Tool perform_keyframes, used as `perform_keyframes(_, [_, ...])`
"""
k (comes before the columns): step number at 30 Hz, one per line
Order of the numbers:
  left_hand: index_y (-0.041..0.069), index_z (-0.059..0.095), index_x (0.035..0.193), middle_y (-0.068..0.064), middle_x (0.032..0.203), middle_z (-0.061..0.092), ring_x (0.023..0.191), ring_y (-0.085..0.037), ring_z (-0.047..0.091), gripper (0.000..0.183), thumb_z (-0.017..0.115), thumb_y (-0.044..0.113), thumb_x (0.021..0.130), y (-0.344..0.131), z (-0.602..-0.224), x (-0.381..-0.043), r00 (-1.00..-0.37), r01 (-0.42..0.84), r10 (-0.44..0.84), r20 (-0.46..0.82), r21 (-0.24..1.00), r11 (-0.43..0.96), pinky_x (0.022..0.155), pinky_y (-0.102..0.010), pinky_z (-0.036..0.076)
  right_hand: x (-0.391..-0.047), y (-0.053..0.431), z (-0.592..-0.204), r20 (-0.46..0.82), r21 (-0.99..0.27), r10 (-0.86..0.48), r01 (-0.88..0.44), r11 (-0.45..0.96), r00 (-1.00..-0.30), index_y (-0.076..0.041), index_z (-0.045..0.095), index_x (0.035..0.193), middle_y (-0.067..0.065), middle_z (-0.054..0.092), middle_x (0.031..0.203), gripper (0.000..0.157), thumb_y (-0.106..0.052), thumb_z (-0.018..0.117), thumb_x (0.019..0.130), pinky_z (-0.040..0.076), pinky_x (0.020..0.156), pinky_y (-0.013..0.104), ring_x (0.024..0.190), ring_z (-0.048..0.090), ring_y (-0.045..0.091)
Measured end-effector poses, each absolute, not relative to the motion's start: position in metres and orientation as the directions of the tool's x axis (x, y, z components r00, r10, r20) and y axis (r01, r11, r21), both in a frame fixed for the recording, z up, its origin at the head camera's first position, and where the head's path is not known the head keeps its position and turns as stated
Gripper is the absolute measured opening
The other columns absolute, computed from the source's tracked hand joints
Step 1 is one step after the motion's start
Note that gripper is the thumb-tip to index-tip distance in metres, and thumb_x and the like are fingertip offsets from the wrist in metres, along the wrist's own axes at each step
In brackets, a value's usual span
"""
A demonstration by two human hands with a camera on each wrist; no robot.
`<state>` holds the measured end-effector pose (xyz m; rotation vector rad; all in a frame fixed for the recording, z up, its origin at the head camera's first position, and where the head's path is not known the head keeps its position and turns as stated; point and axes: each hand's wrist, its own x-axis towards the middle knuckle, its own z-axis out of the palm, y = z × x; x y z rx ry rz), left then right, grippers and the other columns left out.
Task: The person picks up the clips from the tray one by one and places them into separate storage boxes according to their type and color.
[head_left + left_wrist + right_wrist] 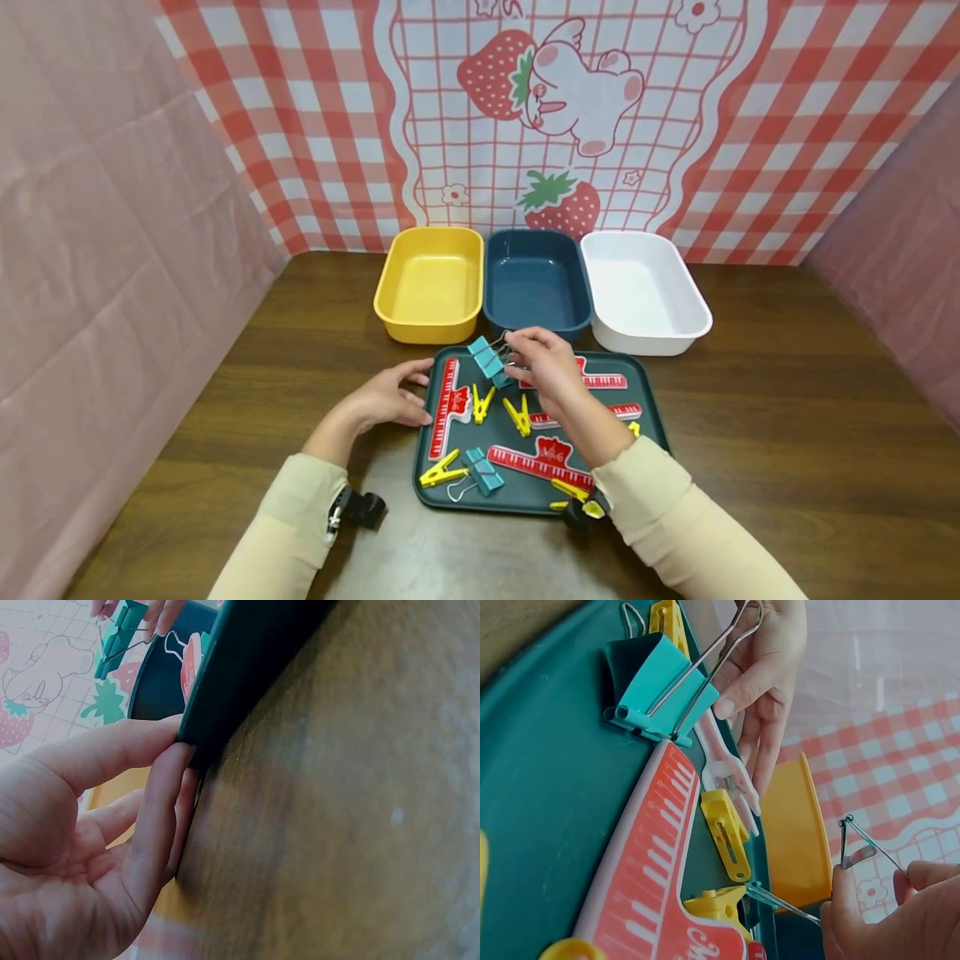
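My right hand (551, 371) pinches a teal binder clip (486, 357) by its wire handle, raised over the far edge of the dark green tray (536, 502). Another teal clip (502, 380) shows just below it. With fairly straight fingers, my left hand (390, 396) touches the tray's left rim; the left wrist view puts its fingertips right at that rim (196, 712). On the tray lie several red pieces with piano-key print (442, 417), several yellow clothespins (482, 404) and a teal binder clip (482, 472) near the front. My right forearm hides part of the tray.
Behind the tray stand a yellow bin (429, 325), a dark blue bin (537, 317) and a white bin (652, 337), side by side. A checked cloth (330, 150) hangs behind them. Brown wooden table (247, 433) shows on both sides.
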<state>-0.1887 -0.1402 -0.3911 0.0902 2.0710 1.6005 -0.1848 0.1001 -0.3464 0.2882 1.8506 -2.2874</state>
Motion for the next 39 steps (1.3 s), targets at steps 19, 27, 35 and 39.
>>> perform_keyframes(19, [0.007,0.029,0.145,-0.020,0.129,0.037,0.093,-0.026,0.058,0.087,0.070,-0.015,0.071,-0.141,-0.393,-0.188,-0.862,-0.255,0.367,-0.350,0.925,0.282,0.074,-0.035,0.056,-0.196,0.086,-0.342,-0.255,-0.952,-0.027,0.256,-0.168,-0.967,0.001,0.057,0.102,0.011,0.050,0.115,0.019,-0.016,0.057,0.093,0.051,0.087,0.036,0.106,0.049,0.030])
perform_keyframes(27, [0.006,0.029,0.144,-0.021,0.128,0.037,0.094,-0.026,0.058,0.087,0.071,-0.013,0.071,-0.142,-0.390,-0.186,-0.860,-0.240,0.383,-0.337,0.930,0.278,0.075,-0.035,0.056,-0.206,0.083,-0.338,-0.278,-0.937,-0.019,0.276,-0.214,-0.960,-0.001,0.059,0.099,0.009,0.050,0.113,0.014,-0.014,0.057,0.093,0.052,0.086,0.035,0.099,0.050,0.026])
perform_keyframes(35, [0.010,0.031,0.145,-0.019,0.128,0.039,0.094,-0.026,0.058,0.088,0.071,-0.014,0.070,-0.140,-0.391,-0.188,-0.865,-0.269,0.349,-0.361,0.920,0.284,0.075,-0.036,0.056,-0.212,0.081,-0.337,-0.288,-0.927,-0.001,0.279,-0.250,-0.957,-0.001,0.059,0.099,0.010,0.053,0.112,0.013,-0.012,0.058,0.093,0.051,0.088,0.036,0.094,0.054,0.024])
perform_keyframes(39, [0.009,0.031,0.145,-0.019,0.129,0.039,0.093,-0.026,0.057,0.088,0.071,-0.015,0.070,-0.140,-0.392,-0.189,-0.868,-0.275,0.335,-0.367,0.916,0.291,0.074,-0.035,0.056,-0.214,0.079,-0.336,-0.286,-0.926,-0.005,0.277,-0.256,-0.958,-0.001,0.059,0.100,0.010,0.052,0.113,0.014,-0.012,0.059,0.092,0.050,0.088,0.036,0.093,0.054,0.024])
